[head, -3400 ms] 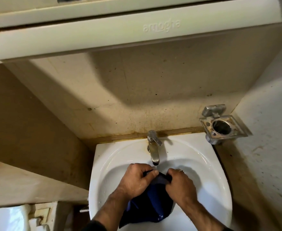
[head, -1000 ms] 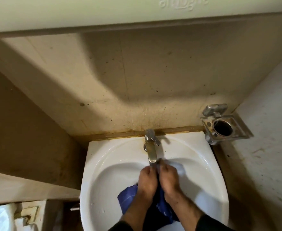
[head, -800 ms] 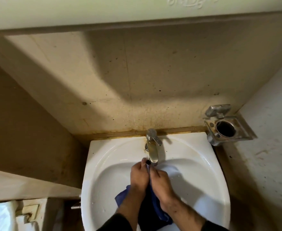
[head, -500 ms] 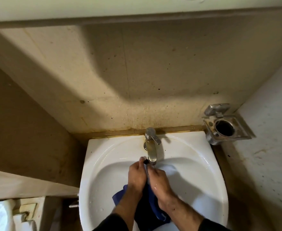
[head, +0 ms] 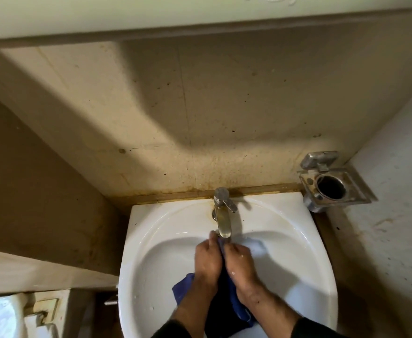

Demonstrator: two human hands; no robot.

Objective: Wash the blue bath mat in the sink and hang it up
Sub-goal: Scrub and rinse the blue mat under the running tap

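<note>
gripping wet blue mat, hands under steel tap.

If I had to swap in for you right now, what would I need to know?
Left hand: grips the blue bath mat, fingers curled round it.
Right hand: grips the same mat, pressed close beside the left.
Where things are: the mat is bunched between both hands, inside the white sink, its top right under the tap. The rest hangs toward the near rim.
Done: the mat is in the sink and being scrubbed. I cannot tell whether water is running.
Left: finish washing, squeeze it out, then hang it up. No hanging place shows in this view.
</note>
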